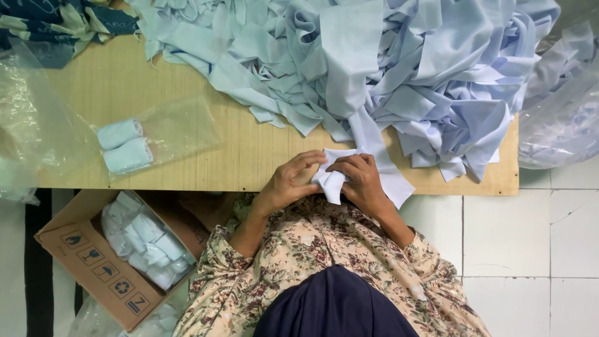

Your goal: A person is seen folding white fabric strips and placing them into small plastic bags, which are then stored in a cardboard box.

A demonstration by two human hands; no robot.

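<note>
Pale blue fabric strip (332,181) sits at the tabletop (187,156) edge, pinched between my left hand (288,182) and right hand (364,182), both closed on it; it looks light, limp, best gripped at folded edges.

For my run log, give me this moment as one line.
left hand: gripping white fabric strip | right hand: gripping same strip | fabric pile: behind | two rolled strips in bag: left

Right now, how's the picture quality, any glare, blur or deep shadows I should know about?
Head view: even, soft light, no hard shadows; mild glare on the clear plastic bag at left and another at right; the hands and the pale fabric strip look sharp; the pale blue fabric pile is bright but keeps its folds; the table edge looks straight.
</note>
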